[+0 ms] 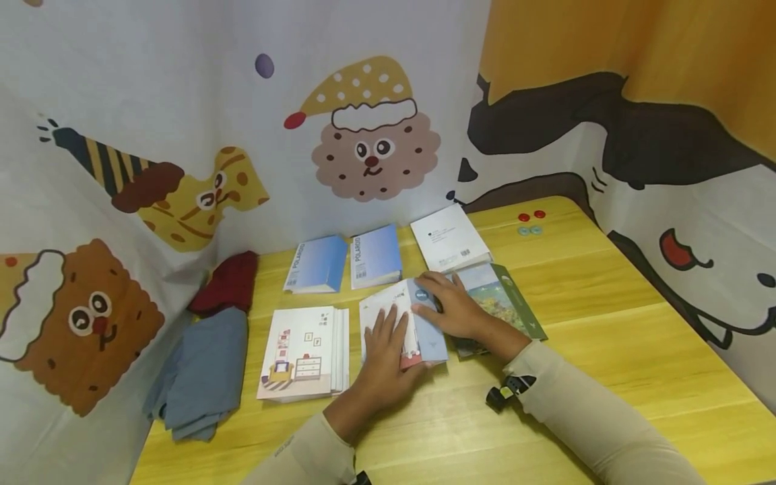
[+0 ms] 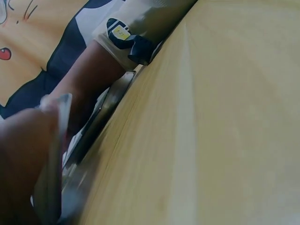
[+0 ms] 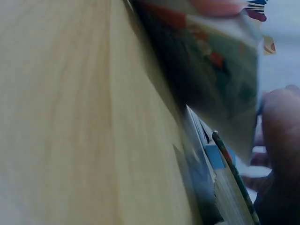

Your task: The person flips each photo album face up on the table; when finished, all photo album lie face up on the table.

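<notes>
yellow wooden table (image 1: 606,323) held the blue booklet (image 1: 424,337) mid-row, left hand (image 1: 383,357) pressing flat, right hand (image 1: 451,306) curled on its top edge; best steadied while lifting slowly.

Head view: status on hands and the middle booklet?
Left hand flat on the booklet, fingers straight. Right hand curled over its top right corner. Landscape book lies partly under the right wrist; nothing else in the way.
</notes>
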